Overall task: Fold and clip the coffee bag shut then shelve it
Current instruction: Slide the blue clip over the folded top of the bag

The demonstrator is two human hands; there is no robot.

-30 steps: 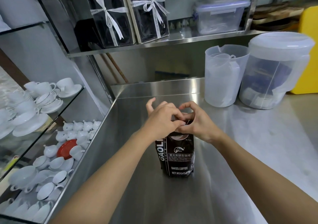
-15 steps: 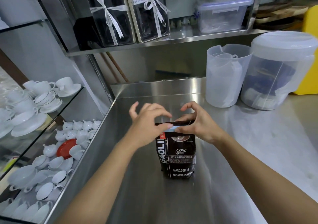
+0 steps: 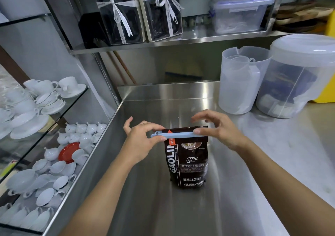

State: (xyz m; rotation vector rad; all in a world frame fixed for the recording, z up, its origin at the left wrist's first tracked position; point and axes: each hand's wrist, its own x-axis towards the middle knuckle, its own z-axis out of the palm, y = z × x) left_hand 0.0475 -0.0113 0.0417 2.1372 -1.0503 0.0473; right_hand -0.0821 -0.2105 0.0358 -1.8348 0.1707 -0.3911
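A dark brown coffee bag [image 3: 187, 165] with white lettering stands upright on the steel counter [image 3: 208, 208]. A long light-blue clip [image 3: 178, 135] lies across the bag just below its top edge. My left hand [image 3: 140, 141] pinches the clip's left end between thumb and fingers. My right hand [image 3: 217, 129] touches the clip's right end with its thumb tip, and the other fingers are spread above the bag's top. A steel shelf [image 3: 181, 42] runs above the counter at the back.
Two black gift boxes [image 3: 137, 13] with white ribbons and a clear lidded tub [image 3: 239, 15] stand on the shelf. A translucent jug [image 3: 239, 80] and a lidded round container [image 3: 297, 76] stand at the counter's back right. Glass shelves at left hold white cups [image 3: 41, 98] and teapots [image 3: 81, 132].
My hands were bunched together over the bag's top; they have moved apart to the two ends of the blue clip, which now shows across the bag.
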